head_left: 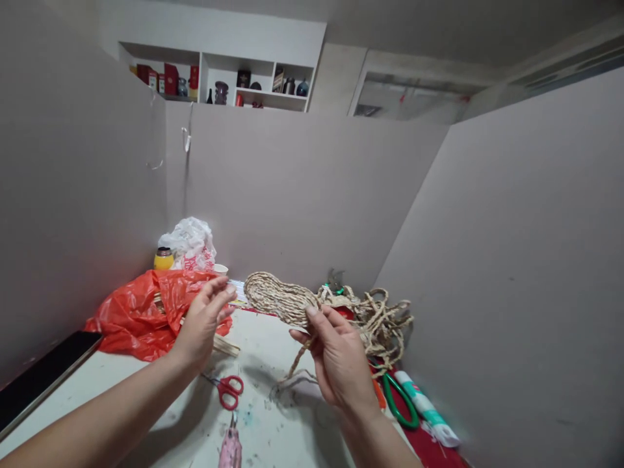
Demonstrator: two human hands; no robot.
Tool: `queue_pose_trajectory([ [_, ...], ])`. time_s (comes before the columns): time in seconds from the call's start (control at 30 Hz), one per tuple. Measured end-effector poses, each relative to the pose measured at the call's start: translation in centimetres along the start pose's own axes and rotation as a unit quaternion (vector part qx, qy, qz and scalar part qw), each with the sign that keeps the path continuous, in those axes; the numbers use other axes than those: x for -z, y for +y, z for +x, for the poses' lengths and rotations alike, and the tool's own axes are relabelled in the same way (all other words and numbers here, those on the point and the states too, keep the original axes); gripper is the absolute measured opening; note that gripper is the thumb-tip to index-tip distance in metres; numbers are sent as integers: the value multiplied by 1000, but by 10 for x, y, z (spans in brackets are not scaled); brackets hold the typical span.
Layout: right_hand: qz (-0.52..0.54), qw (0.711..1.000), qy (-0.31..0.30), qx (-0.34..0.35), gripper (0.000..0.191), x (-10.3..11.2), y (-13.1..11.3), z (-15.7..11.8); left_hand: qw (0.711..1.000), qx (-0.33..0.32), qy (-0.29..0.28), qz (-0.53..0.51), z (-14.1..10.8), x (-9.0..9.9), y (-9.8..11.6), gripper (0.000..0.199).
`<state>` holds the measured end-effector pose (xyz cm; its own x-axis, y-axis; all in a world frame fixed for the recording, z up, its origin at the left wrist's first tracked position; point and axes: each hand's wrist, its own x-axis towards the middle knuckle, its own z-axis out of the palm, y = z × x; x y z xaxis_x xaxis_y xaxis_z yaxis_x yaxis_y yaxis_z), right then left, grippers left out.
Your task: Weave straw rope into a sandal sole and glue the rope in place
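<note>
A sole-shaped piece of coiled straw rope (277, 298) is held up above the white table. My right hand (338, 354) grips its near right end between thumb and fingers, and a loose rope tail hangs below. To the left of the piece, my left hand (207, 318) is raised with its fingers apart, holding nothing and not touching the rope. Red-handled scissors (229, 391) lie on the table below the hands, their blades partly behind my left wrist. A pink-handled tool with a metal tip (231, 445), perhaps a glue gun, lies at the front.
A red plastic bag (141, 318) with flat strips lies left, near a yellow jar (164, 259) and white bag (190, 240). A heap of straw rope (385, 325), green-handled scissors (402, 403) and a white-green roll (429, 409) lie right. A dark tablet-like slab (41, 377) sits left. Grey partitions (292, 188) surround the table.
</note>
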<state>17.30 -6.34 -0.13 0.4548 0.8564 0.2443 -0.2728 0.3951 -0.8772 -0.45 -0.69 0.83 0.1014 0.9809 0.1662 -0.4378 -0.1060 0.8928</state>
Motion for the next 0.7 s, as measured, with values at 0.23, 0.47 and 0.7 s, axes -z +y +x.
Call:
queue_pose_trajectory([
  [0.23,-29,994,-78,-78,29,-2,10,-2,955,-277,27,102,-20,-4,28,45],
  [0.47,-131,983,-101,-81,37,10,40,17,956,-253,-34,144,-39,-9,27,43],
  [0.7,-5,958,-261,-118,45,2,1,-5,946,-187,-93,247,-32,-6,15,19],
])
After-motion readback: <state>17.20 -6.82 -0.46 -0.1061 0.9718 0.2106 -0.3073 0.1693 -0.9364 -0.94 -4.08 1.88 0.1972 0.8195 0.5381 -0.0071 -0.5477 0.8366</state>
